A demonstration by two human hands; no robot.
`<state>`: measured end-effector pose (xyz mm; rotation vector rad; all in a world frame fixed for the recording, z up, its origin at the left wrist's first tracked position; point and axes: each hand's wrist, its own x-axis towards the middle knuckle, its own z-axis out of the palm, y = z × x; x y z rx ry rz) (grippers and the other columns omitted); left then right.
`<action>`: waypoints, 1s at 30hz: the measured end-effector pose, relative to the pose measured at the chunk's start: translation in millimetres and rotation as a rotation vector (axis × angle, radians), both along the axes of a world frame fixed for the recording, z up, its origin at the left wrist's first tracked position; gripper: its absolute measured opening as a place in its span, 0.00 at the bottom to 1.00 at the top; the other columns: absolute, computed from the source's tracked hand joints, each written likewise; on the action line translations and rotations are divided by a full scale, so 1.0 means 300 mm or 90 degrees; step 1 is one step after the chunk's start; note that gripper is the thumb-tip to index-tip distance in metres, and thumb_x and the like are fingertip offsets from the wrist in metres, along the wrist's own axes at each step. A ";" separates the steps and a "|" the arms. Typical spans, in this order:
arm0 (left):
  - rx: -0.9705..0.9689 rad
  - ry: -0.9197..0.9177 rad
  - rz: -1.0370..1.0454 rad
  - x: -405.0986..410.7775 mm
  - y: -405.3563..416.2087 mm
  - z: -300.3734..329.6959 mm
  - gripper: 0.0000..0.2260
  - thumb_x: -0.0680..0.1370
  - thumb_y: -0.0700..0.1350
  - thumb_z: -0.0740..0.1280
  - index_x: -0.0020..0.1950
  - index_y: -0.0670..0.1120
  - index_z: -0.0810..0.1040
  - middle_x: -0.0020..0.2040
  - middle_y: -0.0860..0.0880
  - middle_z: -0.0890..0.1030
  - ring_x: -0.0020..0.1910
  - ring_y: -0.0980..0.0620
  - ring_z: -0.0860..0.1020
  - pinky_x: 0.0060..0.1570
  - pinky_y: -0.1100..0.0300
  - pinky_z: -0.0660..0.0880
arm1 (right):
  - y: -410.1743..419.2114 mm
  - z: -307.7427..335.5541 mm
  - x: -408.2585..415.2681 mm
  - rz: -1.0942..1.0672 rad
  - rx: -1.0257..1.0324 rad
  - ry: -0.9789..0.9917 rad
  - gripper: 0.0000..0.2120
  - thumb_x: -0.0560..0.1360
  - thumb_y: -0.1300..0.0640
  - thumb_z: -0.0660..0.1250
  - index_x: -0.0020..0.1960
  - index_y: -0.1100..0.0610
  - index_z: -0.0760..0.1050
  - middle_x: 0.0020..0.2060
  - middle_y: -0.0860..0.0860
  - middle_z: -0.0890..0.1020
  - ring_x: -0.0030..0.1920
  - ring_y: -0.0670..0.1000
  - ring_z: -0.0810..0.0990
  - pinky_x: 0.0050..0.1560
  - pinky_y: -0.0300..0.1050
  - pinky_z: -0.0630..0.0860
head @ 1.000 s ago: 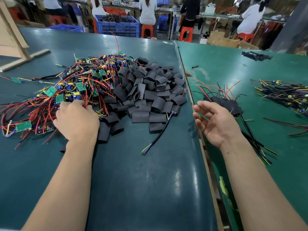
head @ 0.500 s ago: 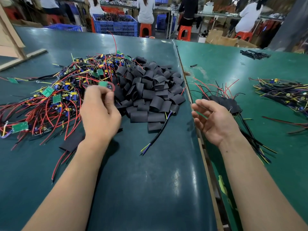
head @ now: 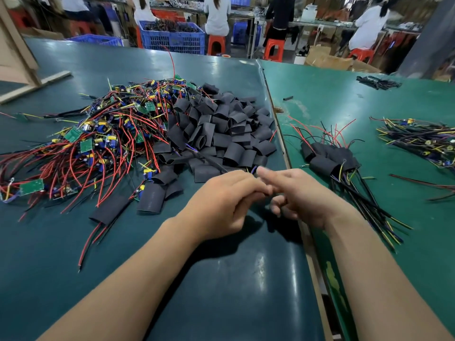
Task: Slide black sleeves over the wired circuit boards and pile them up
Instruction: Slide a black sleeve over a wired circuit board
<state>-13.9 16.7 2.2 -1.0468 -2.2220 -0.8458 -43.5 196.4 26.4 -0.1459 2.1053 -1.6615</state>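
Both hands meet over the near edge of the dark green table (head: 221, 291), just in front of the pile of black sleeves (head: 221, 134). The left hand (head: 221, 205) has its fingers curled inward, and the right hand (head: 302, 195) has its thumb and first fingers pinched toward the left one. Between the fingertips a small dark piece with blue and purple wire ends (head: 254, 169) shows; it is probably a wired board, but motion blur and the fingers hide most of it, so I cannot tell if a sleeve is already on it.

The loose black sleeves lie heaped in the middle of the table. Touching this heap on its left is a tangle of wired circuit boards (head: 98, 143), green boards with red, black and yellow wires. Two sleeved boards (head: 150, 200) lie near the left hand, at the near edge of the tangle.

On the lighter green table (head: 344, 99) at the right, the finished pile of sleeved boards (head: 330, 156) rests just beside the right hand, its wires pointing both away and toward the person. Farther right lies another bundle of wires (head: 423, 141). Behind the tables stand blue crates (head: 172, 38) and red stools (head: 273, 48), with people seated at benches.
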 end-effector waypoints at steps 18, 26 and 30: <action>0.014 -0.143 0.394 -0.060 -0.128 -0.006 0.17 0.70 0.42 0.61 0.55 0.45 0.83 0.55 0.49 0.82 0.58 0.42 0.73 0.56 0.47 0.70 | 0.002 0.051 -0.020 -0.199 -0.379 0.081 0.10 0.79 0.56 0.58 0.48 0.57 0.77 0.43 0.58 0.85 0.28 0.48 0.69 0.22 0.36 0.60; -0.101 -0.195 0.455 -0.080 -0.147 -0.039 0.13 0.78 0.48 0.68 0.61 0.50 0.81 0.60 0.53 0.80 0.62 0.45 0.71 0.56 0.51 0.65 | 0.014 0.049 -0.011 -0.185 -0.407 0.102 0.11 0.80 0.60 0.57 0.54 0.56 0.78 0.39 0.56 0.83 0.27 0.48 0.68 0.26 0.36 0.61; -0.091 -0.186 0.444 -0.077 -0.149 -0.041 0.15 0.76 0.53 0.71 0.60 0.50 0.82 0.59 0.52 0.80 0.61 0.44 0.72 0.56 0.50 0.65 | 0.013 0.047 -0.014 -0.171 -0.427 0.100 0.10 0.80 0.62 0.57 0.53 0.53 0.77 0.37 0.54 0.80 0.29 0.50 0.72 0.27 0.39 0.67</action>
